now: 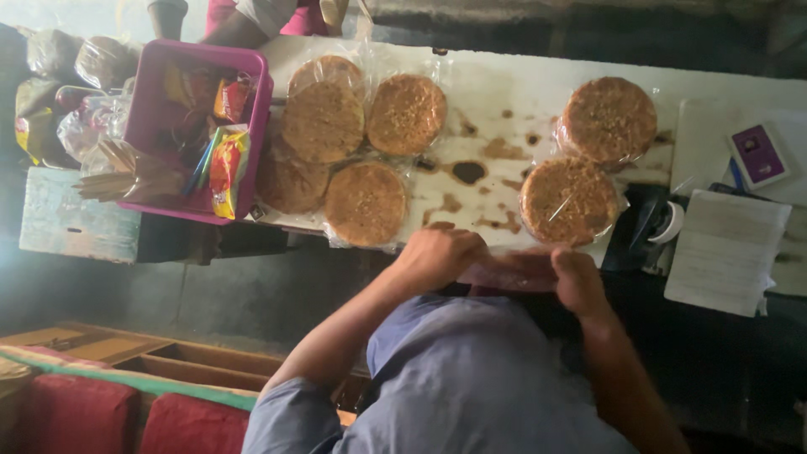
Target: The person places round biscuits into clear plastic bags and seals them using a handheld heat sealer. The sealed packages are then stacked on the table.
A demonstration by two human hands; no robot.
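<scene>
Closest to you, your blue shirt point(471, 378) fills the bottom of the view, both forearms running up and away from it. Your left hand point(439, 256) sits at the near edge of the white table point(496, 92), fingers curled down and pinched onto one end of a clear plastic bag point(504, 271). Your right hand point(578, 282) is on the bag's other end, fingers folded tight over the film. The bag stretches between the two hands, right at the table's near edge; what lies inside it you can't make out, it's blurred and half hidden by your knuckles.

Just past your right hand, a round brown flatbread in a clear wrapper point(569, 202) lies on the table, and another wrapped round point(609, 119) sits just beyond it, the two nearly touching. Past your left hand, a cluster of wrapped rounds point(353, 143) overlaps on the stained tabletop, with brown spill marks point(468, 172) between the two groups.

Off to the right, a sheet of white paper point(725, 250) rests beside a roll of tape point(670, 223), with a small purple card point(758, 155) farther out.

To the left, a pink plastic tub point(252, 109) holds bright snack packets point(229, 164), and bagged goods point(76, 84) pile up beside it. At the far edge, another person's arm point(244, 21) shows just above the tub. Down at the lower left, red cushions point(126, 416) and a wooden frame point(151, 349) sit below table level.
</scene>
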